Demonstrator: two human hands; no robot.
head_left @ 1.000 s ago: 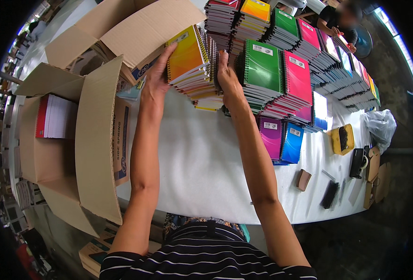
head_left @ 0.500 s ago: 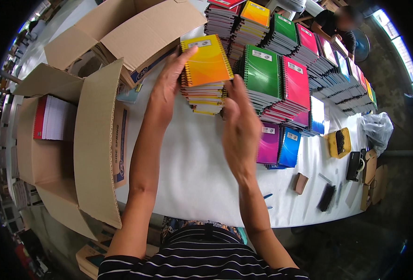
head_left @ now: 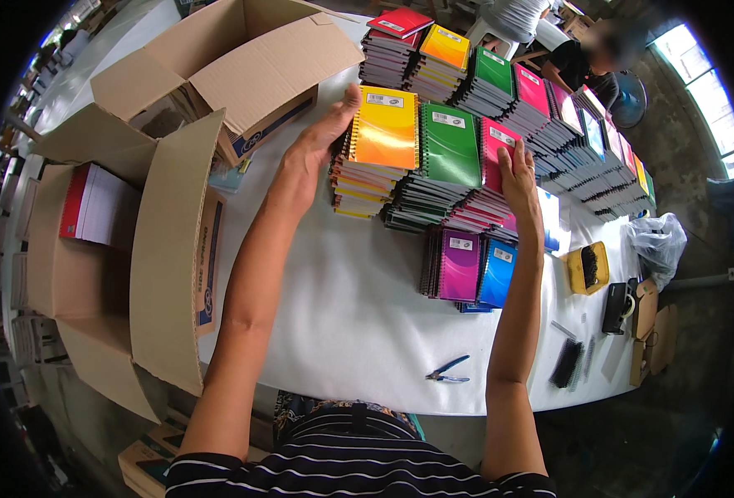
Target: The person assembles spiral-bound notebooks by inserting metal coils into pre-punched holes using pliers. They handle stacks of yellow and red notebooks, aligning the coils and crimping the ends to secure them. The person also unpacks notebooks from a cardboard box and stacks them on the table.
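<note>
My left hand (head_left: 317,145) lies along the left side of a stack topped by a yellow spiral notebook (head_left: 387,137), its fingers partly hidden behind the stack. Against the pink notebook (head_left: 493,158), at the right end of the same row, rests my right hand (head_left: 519,178) with its fingers extended. Between them stands a stack with a green notebook (head_left: 450,153) on top. Nearer to me are shorter stacks with a purple notebook (head_left: 460,261) and a blue notebook (head_left: 495,274) uppermost. Neither hand lifts anything.
Open cardboard boxes (head_left: 176,274) stand at left, one holding red-covered notebooks (head_left: 105,207). More notebook stacks (head_left: 495,70) line the back. Blue-handled nippers (head_left: 448,369), black binding coils (head_left: 566,363), a yellow tub (head_left: 577,274) and a tape dispenser (head_left: 616,309) lie right. A person (head_left: 587,70) sits beyond.
The yellow notebook, tilted between my hands before, now lies flat on its stack. My right hand has moved right to the pink stack. The nippers have come into fuller view.
</note>
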